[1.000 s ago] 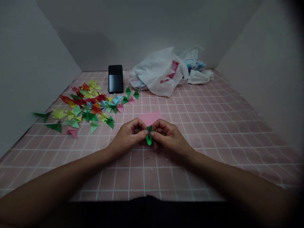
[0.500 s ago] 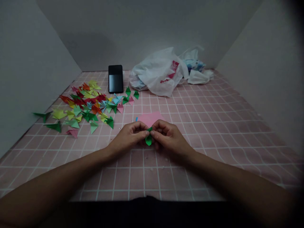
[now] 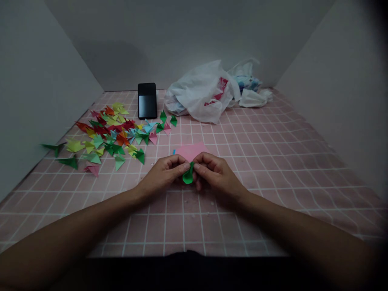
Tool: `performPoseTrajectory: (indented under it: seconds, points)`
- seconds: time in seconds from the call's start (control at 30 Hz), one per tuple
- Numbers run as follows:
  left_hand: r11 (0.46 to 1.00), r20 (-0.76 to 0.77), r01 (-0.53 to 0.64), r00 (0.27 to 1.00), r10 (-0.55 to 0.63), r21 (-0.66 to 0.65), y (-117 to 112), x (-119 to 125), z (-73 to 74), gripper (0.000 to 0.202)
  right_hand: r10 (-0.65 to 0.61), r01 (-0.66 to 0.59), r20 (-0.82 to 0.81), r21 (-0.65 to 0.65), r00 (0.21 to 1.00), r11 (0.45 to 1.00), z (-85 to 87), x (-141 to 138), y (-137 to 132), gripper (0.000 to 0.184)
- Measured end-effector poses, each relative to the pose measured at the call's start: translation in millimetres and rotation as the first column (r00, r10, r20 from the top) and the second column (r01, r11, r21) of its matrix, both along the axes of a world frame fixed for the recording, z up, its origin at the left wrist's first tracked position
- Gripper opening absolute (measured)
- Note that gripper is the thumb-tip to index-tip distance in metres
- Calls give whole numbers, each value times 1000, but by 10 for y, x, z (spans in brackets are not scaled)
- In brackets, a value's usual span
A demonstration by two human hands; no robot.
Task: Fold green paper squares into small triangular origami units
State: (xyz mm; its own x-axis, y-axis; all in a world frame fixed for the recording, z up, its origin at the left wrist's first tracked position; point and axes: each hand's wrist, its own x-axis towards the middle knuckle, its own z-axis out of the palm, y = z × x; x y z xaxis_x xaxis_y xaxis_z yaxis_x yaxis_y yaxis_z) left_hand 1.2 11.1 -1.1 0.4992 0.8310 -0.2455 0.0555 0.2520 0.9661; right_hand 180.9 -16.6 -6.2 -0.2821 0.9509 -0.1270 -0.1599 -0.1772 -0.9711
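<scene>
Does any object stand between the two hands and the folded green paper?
Nothing visible does: the left hand and the right hand both pinch the folded green paper directly. The pink paper lies just beyond them, not in between.

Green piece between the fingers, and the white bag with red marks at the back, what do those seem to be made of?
Green piece: probably thin matte paper, given its even, shine-free colour and curved lower edge. White bag: likely thin plastic film with a soft sheen, since it looks crinkled and partly see-through.
</scene>
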Motion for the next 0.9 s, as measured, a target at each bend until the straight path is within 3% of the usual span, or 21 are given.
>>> performPoseTrajectory:
  seconds: [0.67,0.9]
  points:
    - [999,37,-20,999,21,-26,-20,3,31,27,11,-11,11,-3,1000,1000,-30,5,10,17]
    - [998,32,-27,999,29,-50,-14,6,14,30,33,-34,-53,-8,998,999,-13,17,-4,18]
